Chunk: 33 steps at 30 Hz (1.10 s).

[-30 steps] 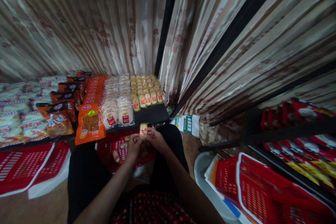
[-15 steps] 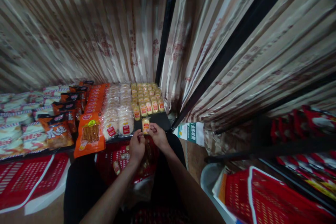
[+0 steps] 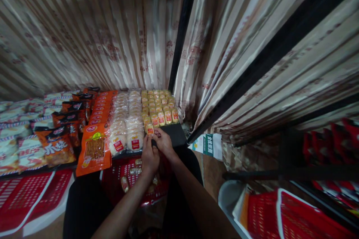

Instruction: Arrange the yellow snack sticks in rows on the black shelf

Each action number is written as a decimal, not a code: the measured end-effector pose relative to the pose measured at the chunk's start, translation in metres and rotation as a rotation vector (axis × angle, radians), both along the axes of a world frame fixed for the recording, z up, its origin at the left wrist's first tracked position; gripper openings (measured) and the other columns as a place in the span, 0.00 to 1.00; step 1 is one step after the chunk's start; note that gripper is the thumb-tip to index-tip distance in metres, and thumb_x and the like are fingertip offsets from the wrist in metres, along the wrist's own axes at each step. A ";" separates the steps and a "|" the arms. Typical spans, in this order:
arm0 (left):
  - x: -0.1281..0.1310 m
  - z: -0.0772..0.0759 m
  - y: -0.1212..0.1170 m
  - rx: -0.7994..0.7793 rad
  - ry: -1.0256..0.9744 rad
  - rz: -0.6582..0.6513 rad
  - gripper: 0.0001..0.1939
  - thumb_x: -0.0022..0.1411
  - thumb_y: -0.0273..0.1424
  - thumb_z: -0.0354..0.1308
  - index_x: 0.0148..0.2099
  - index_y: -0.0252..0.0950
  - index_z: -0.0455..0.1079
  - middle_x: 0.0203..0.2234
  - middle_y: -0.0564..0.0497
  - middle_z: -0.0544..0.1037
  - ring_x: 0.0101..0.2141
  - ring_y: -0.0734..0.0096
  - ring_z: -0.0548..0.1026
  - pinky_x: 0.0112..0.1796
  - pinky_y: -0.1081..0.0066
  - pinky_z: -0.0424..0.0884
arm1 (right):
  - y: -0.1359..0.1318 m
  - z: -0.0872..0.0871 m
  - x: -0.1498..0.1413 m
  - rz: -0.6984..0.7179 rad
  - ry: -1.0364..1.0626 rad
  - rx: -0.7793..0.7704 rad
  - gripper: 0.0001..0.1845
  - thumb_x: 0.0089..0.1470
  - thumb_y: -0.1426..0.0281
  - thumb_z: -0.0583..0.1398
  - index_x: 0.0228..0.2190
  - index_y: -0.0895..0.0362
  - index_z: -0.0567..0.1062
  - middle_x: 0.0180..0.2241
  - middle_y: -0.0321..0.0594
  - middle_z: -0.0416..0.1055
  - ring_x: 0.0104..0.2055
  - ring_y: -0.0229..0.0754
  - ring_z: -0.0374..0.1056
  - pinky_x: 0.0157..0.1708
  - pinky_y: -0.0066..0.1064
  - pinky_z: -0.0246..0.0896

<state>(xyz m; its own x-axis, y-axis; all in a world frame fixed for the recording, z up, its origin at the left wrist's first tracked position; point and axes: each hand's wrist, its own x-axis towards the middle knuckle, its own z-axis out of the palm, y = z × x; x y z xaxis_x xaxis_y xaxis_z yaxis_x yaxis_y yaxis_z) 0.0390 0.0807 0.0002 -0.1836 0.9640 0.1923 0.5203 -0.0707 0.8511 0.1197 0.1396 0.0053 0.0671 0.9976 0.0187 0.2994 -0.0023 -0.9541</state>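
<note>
A small yellow wrapped snack cake [image 3: 150, 129] with a red label stands upright at the shelf's front, before the left end of a block of matching yellow packets [image 3: 161, 105]. My left hand [image 3: 150, 157] is closed, its fingertips on the lower part of this cake. From the right side, my right hand [image 3: 164, 142] pinches it too. Left of my hands are two columns of round, clear-wrapped crackers [image 3: 134, 134]. Below my forearms, a red basket [image 3: 134, 185] between my knees holds several loose wrapped pieces.
Orange bags of stick snacks [image 3: 95, 147], dark-topped bags [image 3: 60, 145] and white packets [image 3: 29, 153] line the black shelf [image 3: 175, 134] leftward. Black posts [image 3: 183, 30] stand before a striped curtain. Red baskets lie at lower left [image 3: 30, 198] and lower right [image 3: 305, 213].
Both hands have moved forward and slightly left with the snack cake, bringing it to the front of the leftmost yellow column. The view has shifted slightly.
</note>
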 end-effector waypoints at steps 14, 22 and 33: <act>-0.009 -0.018 0.006 0.128 0.098 -0.087 0.29 0.54 0.20 0.44 0.60 0.25 0.57 0.60 0.33 0.59 0.61 0.57 0.56 0.59 0.53 0.55 | 0.002 -0.003 -0.009 -0.080 -0.026 0.082 0.09 0.48 0.68 0.59 0.34 0.56 0.69 0.34 0.40 0.69 0.33 0.38 0.68 0.36 0.32 0.68; -0.012 -0.024 0.004 0.206 0.119 -0.140 0.29 0.56 0.22 0.45 0.61 0.25 0.55 0.60 0.33 0.58 0.62 0.58 0.53 0.59 0.56 0.56 | -0.004 -0.001 -0.010 -0.091 -0.063 0.112 0.06 0.48 0.70 0.58 0.32 0.56 0.69 0.34 0.39 0.67 0.33 0.38 0.67 0.37 0.33 0.68; -0.035 -0.027 -0.062 -0.107 -0.020 -0.232 0.14 0.58 0.26 0.47 0.45 0.36 0.70 0.42 0.42 0.75 0.47 0.62 0.71 0.50 0.60 0.66 | -0.095 -0.017 -0.029 -0.282 0.012 0.045 0.11 0.57 0.65 0.50 0.37 0.56 0.69 0.36 0.41 0.71 0.39 0.39 0.67 0.43 0.32 0.63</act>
